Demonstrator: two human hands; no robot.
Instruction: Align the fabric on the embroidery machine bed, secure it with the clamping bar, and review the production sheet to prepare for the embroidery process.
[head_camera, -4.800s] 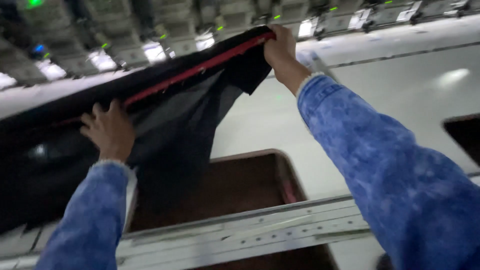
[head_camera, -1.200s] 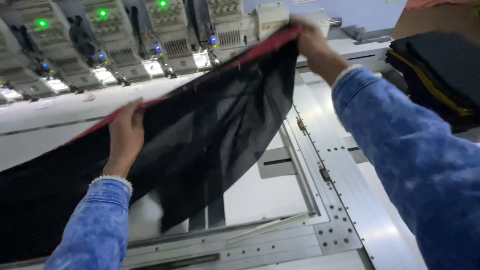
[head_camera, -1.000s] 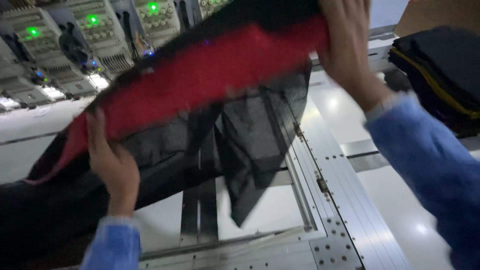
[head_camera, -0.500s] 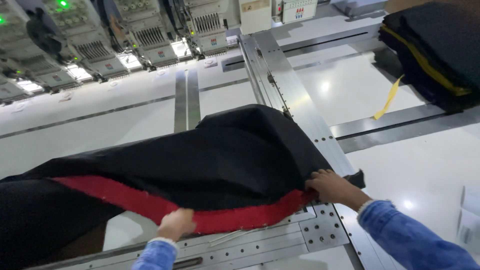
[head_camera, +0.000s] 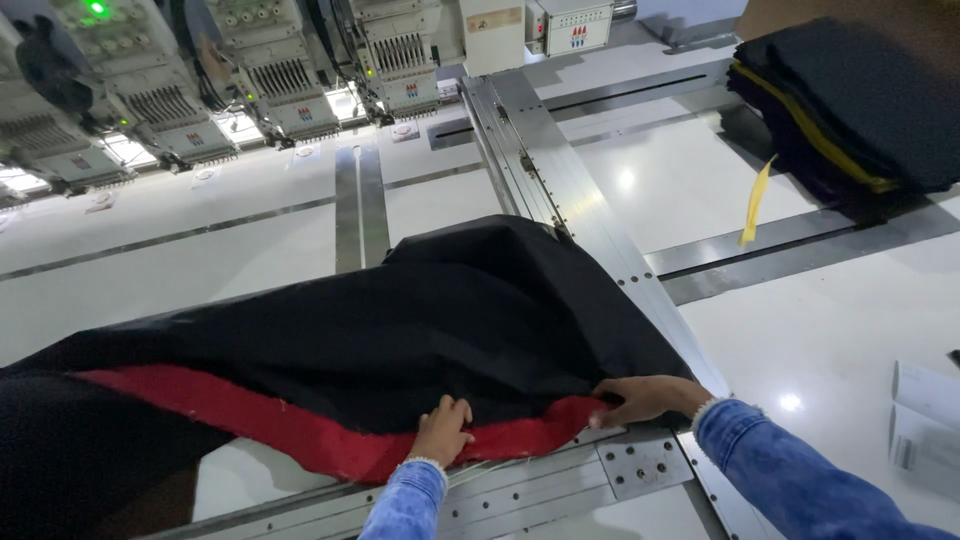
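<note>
Two bare hands show, the left hand (head_camera: 441, 432) and the right hand (head_camera: 640, 397), each in a blue denim sleeve, at the near edge of the white machine table (head_camera: 700, 180). One large black fabric sheet with a red border (head_camera: 400, 330) lies across that table. One stack of folded dark fabric with a yellow edge (head_camera: 860, 100) sits at the far right corner. At least four embroidery machine heads (head_camera: 280, 70) line the far edge. One white paper (head_camera: 925, 430) lies at the right edge.
</note>
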